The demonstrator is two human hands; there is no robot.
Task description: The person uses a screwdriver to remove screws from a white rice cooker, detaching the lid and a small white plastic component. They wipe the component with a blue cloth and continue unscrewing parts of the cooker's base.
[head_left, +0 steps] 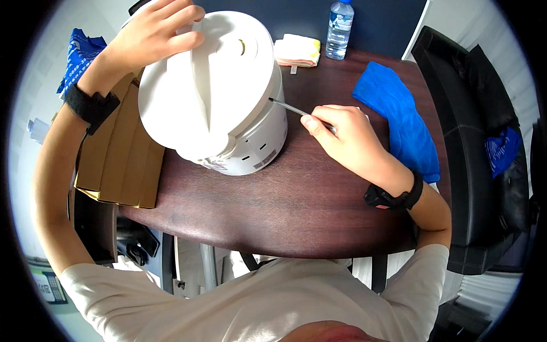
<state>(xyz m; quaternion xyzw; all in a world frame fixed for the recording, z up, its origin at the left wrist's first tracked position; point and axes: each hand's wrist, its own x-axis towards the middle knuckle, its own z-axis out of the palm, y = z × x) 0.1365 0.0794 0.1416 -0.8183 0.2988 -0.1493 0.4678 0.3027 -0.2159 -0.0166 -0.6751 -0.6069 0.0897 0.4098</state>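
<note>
A white round appliance, shaped like a rice cooker with a domed lid, stands on the dark wooden table. My left hand rests on the upper left of its lid, fingers curled over the edge. My right hand pinches a thin metal tool, a slim screwdriver or rod. The tool's tip touches the right side of the appliance, just under the lid's rim. Both wrists wear black bands.
A blue cloth lies right of my right hand. A folded pale towel and a water bottle sit at the table's back. A brown cardboard box is at the left. A black chair stands on the right.
</note>
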